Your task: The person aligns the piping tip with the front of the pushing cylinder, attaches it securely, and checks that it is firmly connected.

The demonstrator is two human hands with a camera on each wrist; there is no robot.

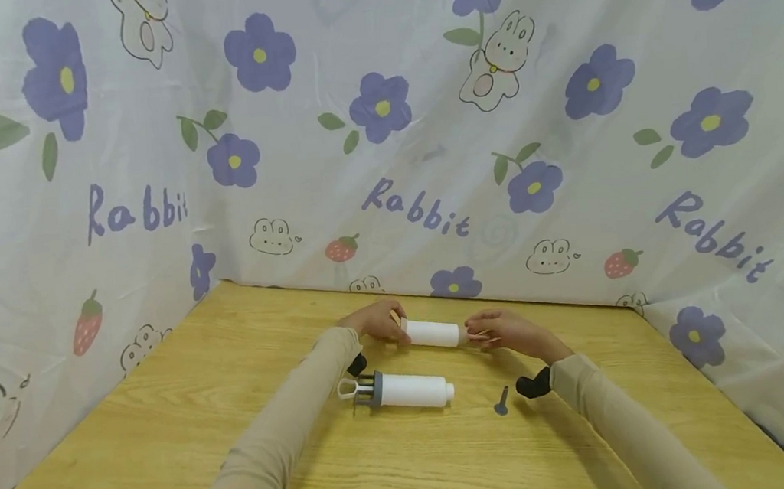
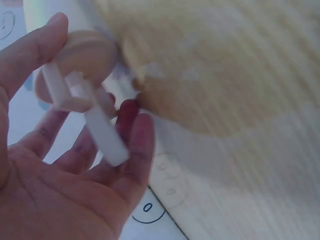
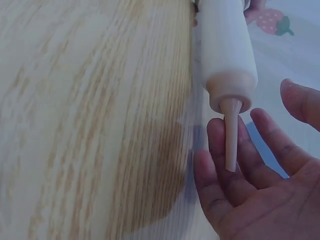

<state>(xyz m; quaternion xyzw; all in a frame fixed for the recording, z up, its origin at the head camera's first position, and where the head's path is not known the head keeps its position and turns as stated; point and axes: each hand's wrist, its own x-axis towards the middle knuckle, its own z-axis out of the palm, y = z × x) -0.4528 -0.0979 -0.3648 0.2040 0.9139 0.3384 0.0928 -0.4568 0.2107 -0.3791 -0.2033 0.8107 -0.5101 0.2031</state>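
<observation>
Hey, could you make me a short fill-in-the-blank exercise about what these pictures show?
1. The white tube in the left hand has its beige nozzle pointing toward the ____ hand.
2. The other tube has its handle toward the person's ____ side.
3. The loose nozzle-shaped piece on the table is ____ in color.
4. The word printed on the cloth is ____.

Missing words: right; left; gray; Rabbit.

One pinkish-fitted white tube (image 1: 432, 333) and one grey-fitted white tube (image 1: 413, 391), two in all; one pinkish tapered nozzle (image 3: 231, 137) and one grey tapered nozzle (image 1: 503, 402), likewise two; one left hand (image 1: 380, 323), one right hand (image 1: 515, 333); two beige sleeves (image 1: 300, 413); two black wrist pieces (image 1: 534, 384); one wooden table (image 1: 157, 416).
</observation>
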